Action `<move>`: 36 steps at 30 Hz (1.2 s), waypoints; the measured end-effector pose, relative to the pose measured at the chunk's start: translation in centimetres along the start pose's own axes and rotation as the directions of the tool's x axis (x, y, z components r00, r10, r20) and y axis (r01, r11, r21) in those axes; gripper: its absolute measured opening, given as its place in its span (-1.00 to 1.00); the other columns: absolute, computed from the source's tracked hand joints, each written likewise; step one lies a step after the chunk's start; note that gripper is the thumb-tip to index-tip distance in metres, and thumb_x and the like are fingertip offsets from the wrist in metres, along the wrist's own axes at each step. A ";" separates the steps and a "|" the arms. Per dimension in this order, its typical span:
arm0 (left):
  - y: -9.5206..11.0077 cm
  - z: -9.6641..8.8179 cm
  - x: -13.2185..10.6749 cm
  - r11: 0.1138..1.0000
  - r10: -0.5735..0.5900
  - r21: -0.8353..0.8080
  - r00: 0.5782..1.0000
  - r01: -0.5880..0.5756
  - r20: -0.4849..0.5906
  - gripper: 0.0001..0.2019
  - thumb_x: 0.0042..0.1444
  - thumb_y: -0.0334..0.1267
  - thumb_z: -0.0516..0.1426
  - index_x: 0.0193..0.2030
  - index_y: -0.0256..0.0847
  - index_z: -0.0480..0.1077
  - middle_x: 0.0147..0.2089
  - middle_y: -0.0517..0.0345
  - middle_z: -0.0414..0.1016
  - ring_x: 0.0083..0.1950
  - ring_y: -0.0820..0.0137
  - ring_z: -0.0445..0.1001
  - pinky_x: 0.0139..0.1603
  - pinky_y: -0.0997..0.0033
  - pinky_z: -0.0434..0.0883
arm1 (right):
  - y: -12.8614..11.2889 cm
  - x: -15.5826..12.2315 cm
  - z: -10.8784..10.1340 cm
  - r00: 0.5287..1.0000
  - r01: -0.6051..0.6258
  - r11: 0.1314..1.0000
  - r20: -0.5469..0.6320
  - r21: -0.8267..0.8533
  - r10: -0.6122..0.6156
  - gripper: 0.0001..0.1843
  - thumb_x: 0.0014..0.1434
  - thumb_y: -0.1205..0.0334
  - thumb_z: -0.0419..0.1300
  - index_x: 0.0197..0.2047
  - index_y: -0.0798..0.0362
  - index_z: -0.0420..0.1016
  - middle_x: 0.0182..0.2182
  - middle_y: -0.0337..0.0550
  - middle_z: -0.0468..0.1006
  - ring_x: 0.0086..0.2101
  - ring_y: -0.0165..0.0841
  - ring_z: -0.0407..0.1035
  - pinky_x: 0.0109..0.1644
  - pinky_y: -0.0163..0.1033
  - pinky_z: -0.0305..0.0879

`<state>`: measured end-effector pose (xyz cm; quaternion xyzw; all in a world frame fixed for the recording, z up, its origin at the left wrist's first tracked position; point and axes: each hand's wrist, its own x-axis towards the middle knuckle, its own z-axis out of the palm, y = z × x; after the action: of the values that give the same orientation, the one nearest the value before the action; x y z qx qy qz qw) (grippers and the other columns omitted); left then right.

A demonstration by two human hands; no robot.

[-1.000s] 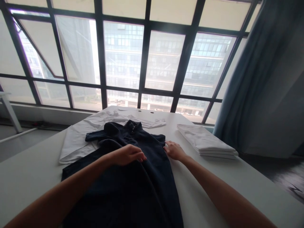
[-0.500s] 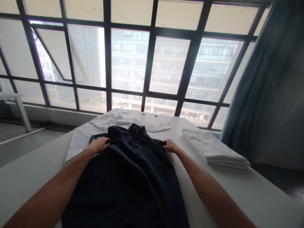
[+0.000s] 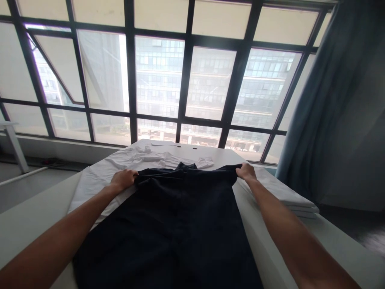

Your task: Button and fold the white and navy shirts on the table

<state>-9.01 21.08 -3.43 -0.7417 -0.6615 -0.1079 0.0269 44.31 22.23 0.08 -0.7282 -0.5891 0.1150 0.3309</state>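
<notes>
A dark navy shirt (image 3: 168, 237) lay spread on a white table (image 3: 36, 212), partly over a white shirt (image 3: 99, 182). The left hand (image 3: 123, 180) and right hand (image 3: 246, 171) pinched its top edge, fingers curled over the cloth. Straightening appeared in hand, calling for an even pull.

The left hand (image 3: 124, 180) and the right hand (image 3: 246, 171) each pinch a top corner of a dark blue shirt (image 3: 168, 228) and pull it flat on a white table (image 3: 33, 212). A white shirt (image 3: 126, 162) lies under it. A stack of folded white cloth (image 3: 300, 207) sits by the right arm. Behind is a big window (image 3: 158, 72) with a blue curtain (image 3: 327, 100).
</notes>
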 end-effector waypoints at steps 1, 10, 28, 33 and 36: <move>0.9 -0.2 0.2 0.999 0.025 0.021 1.000 -0.025 -0.006 -0.66 0.23 -0.20 -0.02 -0.05 -0.10 0.56 -0.02 -0.01 0.59 0.02 0.08 0.52 0.02 0.15 0.39 | -0.2 0.0 0.2 0.997 -0.046 0.996 -0.063 -0.072 0.041 -0.56 0.23 0.30 0.07 0.14 0.35 0.32 -0.08 0.44 0.48 0.00 0.12 0.39 0.07 0.15 0.26; 8.9 0.6 -3.7 0.865 0.472 -0.097 0.864 -0.493 -0.177 -0.64 0.23 -0.39 -0.02 0.05 -0.15 0.51 0.13 -0.02 0.49 0.15 0.18 0.40 0.29 0.12 0.19 | -4.4 -11.0 6.0 0.944 0.330 0.785 0.190 -0.524 -0.270 -0.50 0.27 0.06 0.11 0.20 0.12 0.38 0.11 0.18 0.40 0.09 0.01 0.31 0.14 0.00 0.22; 9.5 2.1 -7.0 0.884 0.458 -0.108 0.889 -0.456 -0.005 -0.72 0.24 -0.13 0.08 -0.03 -0.16 0.51 0.06 -0.06 0.48 0.10 0.18 0.43 0.15 0.25 0.32 | -5.9 -17.1 6.1 0.843 0.526 0.760 0.353 -0.382 -0.406 -0.60 0.36 -0.03 0.02 -0.13 0.07 0.56 -0.16 0.03 0.56 -0.14 -0.17 0.44 -0.07 -0.19 0.28; 8.4 0.1 -10.6 0.843 0.503 -0.304 0.851 -0.444 0.151 -0.78 0.12 -0.07 0.17 -0.21 -0.12 0.53 -0.18 0.10 0.54 -0.17 0.28 0.51 -0.12 0.40 0.41 | -6.8 -20.6 4.2 0.625 0.511 0.853 0.637 0.104 -0.452 -0.55 0.19 -0.15 0.21 -0.18 0.09 0.61 -0.38 -0.12 0.57 -0.40 -0.31 0.42 -0.34 -0.28 0.26; 6.3 -0.8 -10.4 0.852 0.456 -0.401 0.854 -0.337 0.250 -0.79 0.09 -0.14 0.14 -0.21 -0.12 0.54 -0.27 0.15 0.57 -0.22 0.30 0.53 -0.20 0.44 0.42 | -7.3 -20.7 3.5 0.400 0.329 0.839 0.741 0.433 -0.539 -0.36 0.16 -0.25 0.17 0.06 0.13 0.55 -0.23 -0.04 0.60 -0.33 -0.29 0.47 -0.29 -0.26 0.35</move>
<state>-3.92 9.96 -4.01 -0.8638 -0.4571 -0.0855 -0.1940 30.87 4.75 -2.59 -0.3585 -0.8258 0.4236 0.1005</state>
